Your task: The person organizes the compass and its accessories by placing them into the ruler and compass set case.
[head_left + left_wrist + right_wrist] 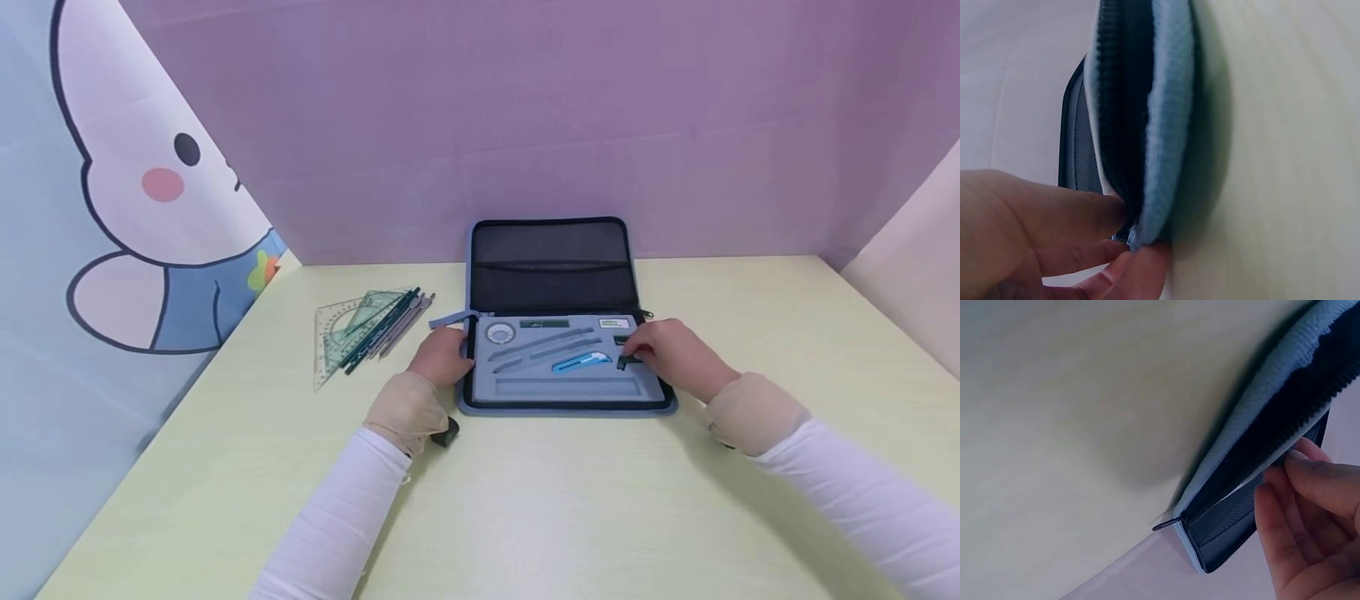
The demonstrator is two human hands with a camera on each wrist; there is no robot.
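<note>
Head view: left grip [441, 357] clamped on the case [566, 407] edge, right grip [678, 354] pinching a black piece [622, 363] beside the cutter [581, 362].

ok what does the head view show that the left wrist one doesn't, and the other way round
Only the head view shows the blue cutter, the set squares, the pencils and the right hand. Only the left wrist view shows the individual zipper teeth. Both show the left hand at the edge of the case.
</note>
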